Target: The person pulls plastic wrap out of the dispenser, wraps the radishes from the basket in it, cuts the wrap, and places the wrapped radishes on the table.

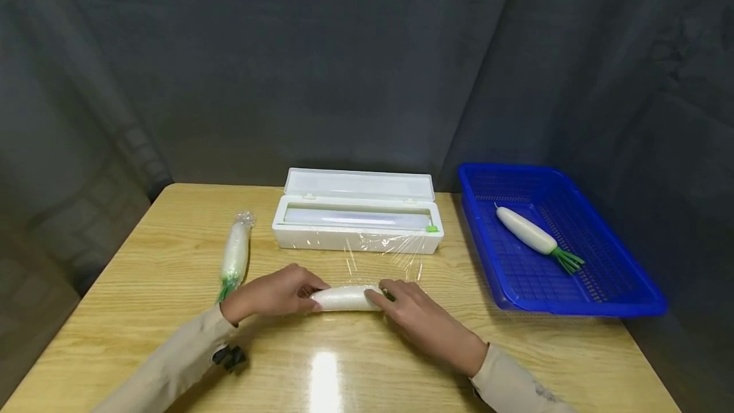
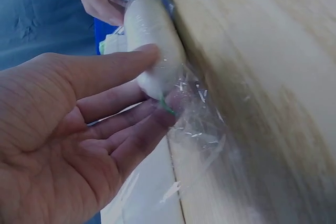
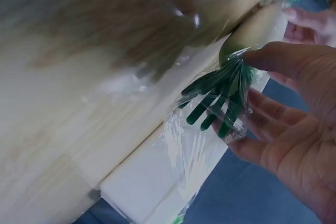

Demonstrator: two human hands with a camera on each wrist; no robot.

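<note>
A white radish [image 1: 346, 298] lies crosswise near the middle of the table, wrapped in clear plastic film [image 2: 202, 124]. At its root end, my left hand [image 1: 281, 290] grips it between thumb and fingers. My right hand [image 1: 421, 317] holds the leafy end, thumb on one side and fingers on the other. Green stalks [image 3: 220, 95] show through the film in the right wrist view. From the radish the film stretches back to a white dispenser box [image 1: 358, 241], whose lid stands up and whose film roll [image 1: 357, 218] is visible.
At the left lies another film-covered radish [image 1: 236, 253] with green stalks. A blue plastic basket [image 1: 478, 234] at the right contains a bare radish [image 1: 526, 229]. The wooden table [image 1: 143, 330] ends in front of a dark curtain [image 1: 287, 69].
</note>
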